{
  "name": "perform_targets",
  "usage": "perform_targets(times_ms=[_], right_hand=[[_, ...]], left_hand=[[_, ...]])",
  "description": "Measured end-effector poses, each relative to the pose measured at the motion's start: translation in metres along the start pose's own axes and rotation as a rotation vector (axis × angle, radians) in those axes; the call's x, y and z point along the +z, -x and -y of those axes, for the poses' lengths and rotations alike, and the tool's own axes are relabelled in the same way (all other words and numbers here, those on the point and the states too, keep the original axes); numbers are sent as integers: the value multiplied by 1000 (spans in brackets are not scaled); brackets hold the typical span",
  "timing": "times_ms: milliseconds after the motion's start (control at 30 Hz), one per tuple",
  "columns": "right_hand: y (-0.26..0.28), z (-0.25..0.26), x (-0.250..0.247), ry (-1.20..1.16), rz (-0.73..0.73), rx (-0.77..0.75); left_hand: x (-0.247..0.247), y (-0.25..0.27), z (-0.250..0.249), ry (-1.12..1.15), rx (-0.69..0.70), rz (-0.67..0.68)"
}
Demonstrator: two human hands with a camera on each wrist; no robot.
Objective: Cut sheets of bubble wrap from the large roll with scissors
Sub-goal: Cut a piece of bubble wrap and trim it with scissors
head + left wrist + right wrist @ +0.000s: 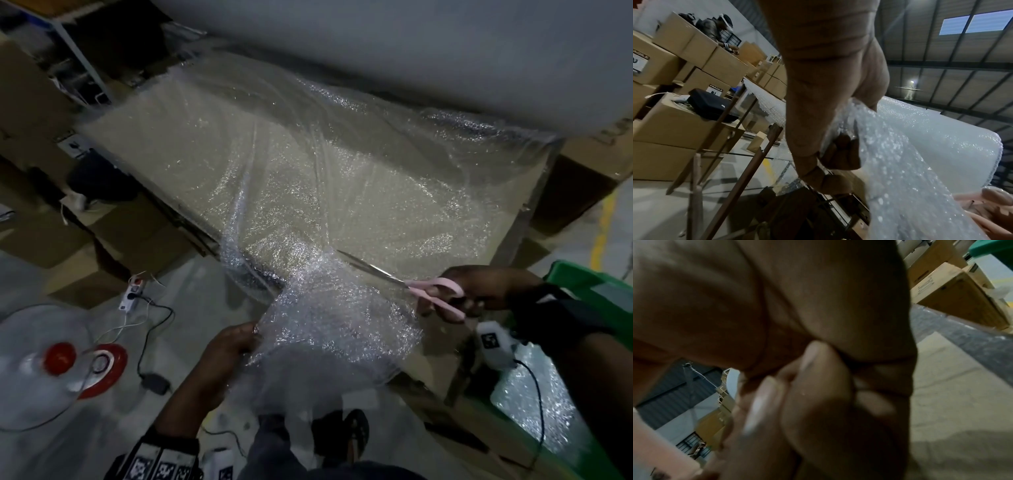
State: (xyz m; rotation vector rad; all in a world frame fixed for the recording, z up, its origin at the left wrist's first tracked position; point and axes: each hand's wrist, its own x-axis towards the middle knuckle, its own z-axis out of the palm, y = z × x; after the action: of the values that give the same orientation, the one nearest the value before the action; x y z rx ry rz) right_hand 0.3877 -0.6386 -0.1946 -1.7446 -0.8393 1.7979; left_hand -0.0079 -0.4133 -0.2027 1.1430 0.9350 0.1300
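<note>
Item: my right hand [479, 291], fingers curled through pink scissors [436, 289], blades partway into bubble wrap [308, 192] drawn over the table from the large roll [411, 44]; my left hand [229, 346] pinches the near edge; I'd keep it taut, cutting straight

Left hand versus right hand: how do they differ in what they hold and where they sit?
The left hand grips a bunched edge of the bubble wrap, while the right hand holds the pink-handled scissors. The left hand sits nearer the person's body; the right hand sits farther out, its blades pointing into the sheet. Both are closed round something and work the same sheet.
</note>
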Motion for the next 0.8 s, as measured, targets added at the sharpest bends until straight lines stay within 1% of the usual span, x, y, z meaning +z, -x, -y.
perform_targets(times_ms=[100,167,367,600,800], right_hand=[[12,-9,-12,0,-7,4],[14,-12,-12,9,5,7],[-9,13,17,12,25,-37],[-40,24,31,17,10,-114],[-43,9,14,-137,26,-154]], left_hand=[[-1,1,-4,55,-25,-2],[0,0,-4,88,-48,6],[4,-5,-4,234,-133,41],[-10,-8,2,237,-168,31],[-14,-5,2,219,-163,25]])
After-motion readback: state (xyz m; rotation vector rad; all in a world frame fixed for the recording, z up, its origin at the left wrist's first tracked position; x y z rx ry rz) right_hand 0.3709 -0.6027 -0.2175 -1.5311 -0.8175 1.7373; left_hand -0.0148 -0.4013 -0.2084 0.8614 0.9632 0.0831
